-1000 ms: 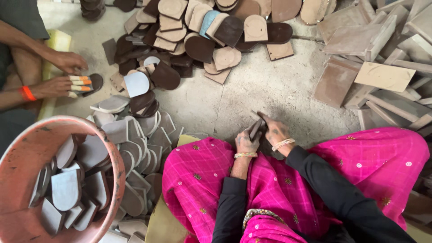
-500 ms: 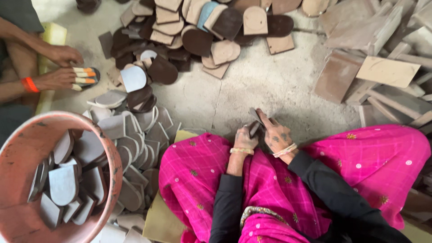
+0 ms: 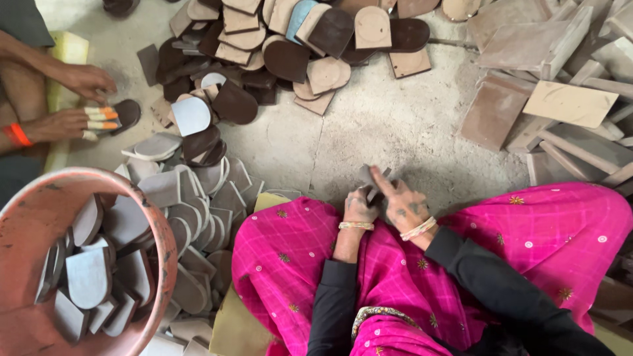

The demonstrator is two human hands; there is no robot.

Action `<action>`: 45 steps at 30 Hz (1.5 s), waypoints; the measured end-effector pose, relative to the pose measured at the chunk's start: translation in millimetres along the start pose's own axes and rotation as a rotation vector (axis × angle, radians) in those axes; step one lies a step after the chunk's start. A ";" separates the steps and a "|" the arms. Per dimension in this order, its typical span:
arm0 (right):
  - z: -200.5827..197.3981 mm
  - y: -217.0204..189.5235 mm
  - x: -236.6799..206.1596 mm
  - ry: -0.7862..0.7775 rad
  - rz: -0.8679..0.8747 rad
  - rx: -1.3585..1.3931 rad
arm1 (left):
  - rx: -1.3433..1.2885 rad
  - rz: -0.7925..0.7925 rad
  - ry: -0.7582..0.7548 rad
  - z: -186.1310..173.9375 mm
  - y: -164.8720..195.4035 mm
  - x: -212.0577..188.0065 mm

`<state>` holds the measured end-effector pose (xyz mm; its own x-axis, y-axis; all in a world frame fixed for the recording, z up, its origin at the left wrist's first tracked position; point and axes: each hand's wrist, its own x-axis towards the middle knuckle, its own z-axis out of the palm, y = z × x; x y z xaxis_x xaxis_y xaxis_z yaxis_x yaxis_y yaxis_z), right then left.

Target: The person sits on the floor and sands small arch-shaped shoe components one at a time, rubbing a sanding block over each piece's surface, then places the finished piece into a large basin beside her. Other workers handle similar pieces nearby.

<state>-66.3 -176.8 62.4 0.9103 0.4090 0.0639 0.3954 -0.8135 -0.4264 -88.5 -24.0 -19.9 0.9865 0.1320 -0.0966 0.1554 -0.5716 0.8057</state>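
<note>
A small dark sole piece [image 3: 368, 181] sits just above the pink-draped lap [image 3: 461, 257], held between both hands over the concrete floor [image 3: 369, 125]. The left hand [image 3: 360, 206] has its fingers curled tight around the piece's lower end; the right hand [image 3: 403, 204] pinches it from the side, forefinger stretched straight out along it. Left of the lap lies a heap of grey cut soles [image 3: 191, 198], and beside it a reddish tub [image 3: 39, 198] holds more. Farther off is a pile of brown and tan soles [image 3: 290, 46] — and at the left edge another person's hands [image 3: 72, 105] press an orange-striped stack [image 3: 102, 120].
</note>
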 end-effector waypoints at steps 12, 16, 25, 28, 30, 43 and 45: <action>7.7 8.8 9.5 0.067 -0.067 0.106 | 0.062 -0.249 -0.025 -18.6 3.2 -1.1; 24.7 9.5 -3.6 -0.213 0.099 0.182 | 0.010 -0.096 0.030 -19.8 -6.2 -6.4; 11.0 7.6 -3.1 -0.248 0.106 0.215 | 0.167 -0.167 -0.070 -13.2 -10.8 -3.9; 4.7 -1.3 -3.7 -0.214 0.070 0.039 | 0.026 0.003 -0.037 -21.2 -0.9 -4.5; 1.9 -7.2 -4.2 -0.066 -0.052 -0.066 | 0.022 -0.082 -0.091 -25.0 3.3 -6.2; 6.8 2.9 -10.9 0.131 -0.250 0.143 | 0.131 -0.219 -0.143 -13.4 -24.2 0.8; 4.9 20.4 -4.1 0.035 -0.143 0.192 | 0.045 -0.157 -0.092 -16.4 -21.2 1.5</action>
<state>-62.6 -193.0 49.0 0.8518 0.4971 0.1653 0.4930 -0.6538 -0.5740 -91.2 1.6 -27.6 0.9503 0.1489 -0.2733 0.3074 -0.5858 0.7499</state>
